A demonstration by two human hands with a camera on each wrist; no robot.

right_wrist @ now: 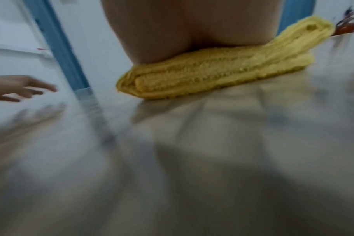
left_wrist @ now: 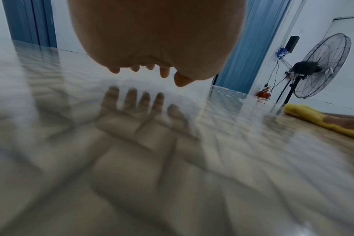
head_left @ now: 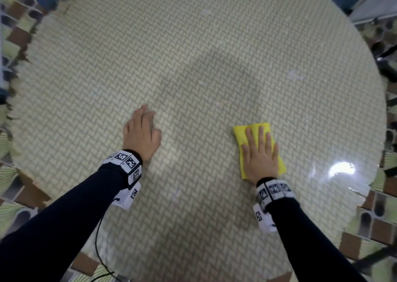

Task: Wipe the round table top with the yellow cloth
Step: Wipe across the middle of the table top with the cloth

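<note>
1. The wiping step is in hand: the right hand is lying flat on the folded yellow cloth, fingers straight and spread, pressing it down onto the desk and not curling round it.
2. The cloth is sitting in the lower right of the head view, on the near right part of the round top, with its far edge and left edge showing past the fingers.
3. In the right wrist view the heel of the hand is bearing on the cloth, which is folded into several thick layers and lying flat on the surface.
4. The left hand is hovering just over the desk in the lower middle of the head view, fingers loosely relaxed and holding nothing; the left wrist view is showing its fingertips above their own reflection, apart from the surface.
5. Judging by the wide bare area in the upper half of the frame, most of the top is probably still waiting to be wiped.
6. The next move is calling for steady downward pressure while sliding the cloth toward the middle and far rim, keeping the folds from bunching or slipping out from under the palm.
</note>
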